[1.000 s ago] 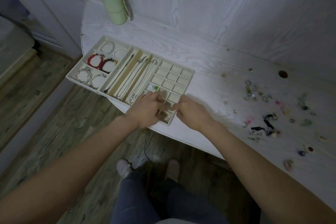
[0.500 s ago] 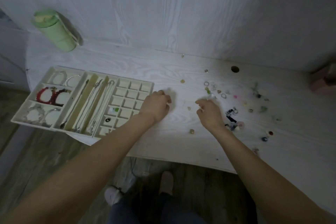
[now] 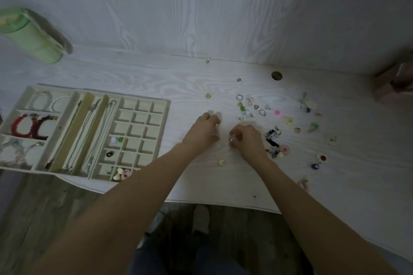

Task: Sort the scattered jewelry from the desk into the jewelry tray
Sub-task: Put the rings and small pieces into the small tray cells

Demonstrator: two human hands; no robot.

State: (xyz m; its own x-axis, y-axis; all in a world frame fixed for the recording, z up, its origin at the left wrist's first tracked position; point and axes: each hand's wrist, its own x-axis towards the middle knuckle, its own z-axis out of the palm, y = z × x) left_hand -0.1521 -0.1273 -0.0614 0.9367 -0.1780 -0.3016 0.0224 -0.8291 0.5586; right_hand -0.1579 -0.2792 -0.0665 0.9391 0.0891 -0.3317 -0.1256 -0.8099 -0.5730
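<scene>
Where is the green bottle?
The green bottle stands at the far left of the head view, at the back of the desk against the wall, behind the jewelry tray.

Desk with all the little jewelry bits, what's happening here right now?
A person is sorting jewelry into a compartmented jewelry tray at the left end of the white desk. Both hands are on the desk right of the tray: the left hand and right hand each seem to pinch a tiny piece, too small to identify. Bracelets and necklaces already lie in the tray, with a few small pieces in its grid. Many rings and charms are scattered to the right.
</scene>
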